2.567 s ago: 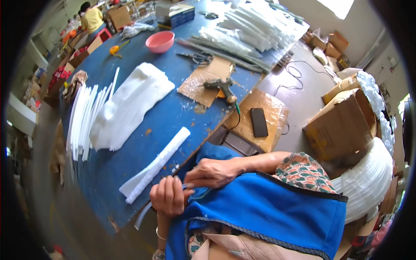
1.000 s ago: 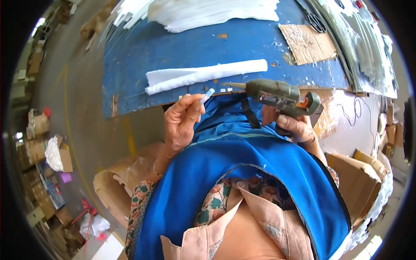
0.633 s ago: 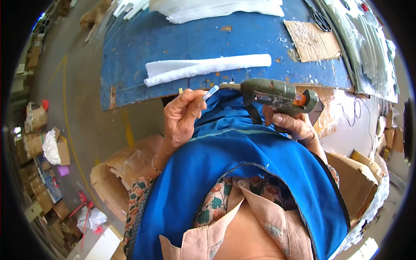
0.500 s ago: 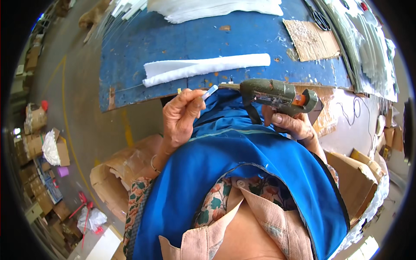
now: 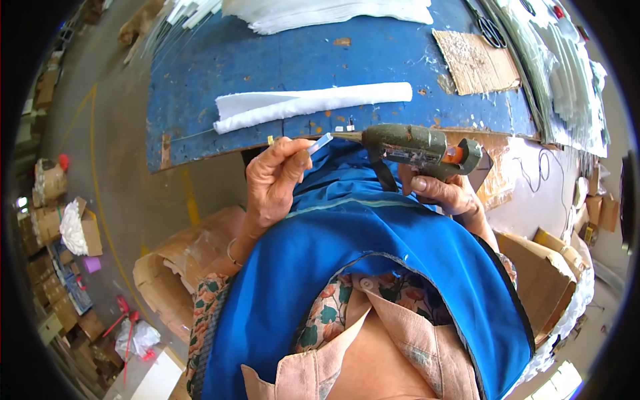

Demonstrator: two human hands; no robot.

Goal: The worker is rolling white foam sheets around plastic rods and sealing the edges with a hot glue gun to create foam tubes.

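The left hand [image 5: 273, 183] pinches a small white strip [image 5: 319, 145]; the right hand [image 5: 445, 195] grips a green glue gun [image 5: 413, 143], its nozzle at the strip's tip. At twelve o'clock a rolled white sheet [image 5: 313, 105] lies on the blue surface [image 5: 280, 60], a cardboard scrap [image 5: 475, 61] at one o'clock. Brown cartons [image 5: 173, 273] sit at eight o'clock on the floor.

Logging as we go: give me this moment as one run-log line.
left hand: pinches small white strip | right hand: grips glue gun, nozzle at strip's tip | white roll: lies on blue table
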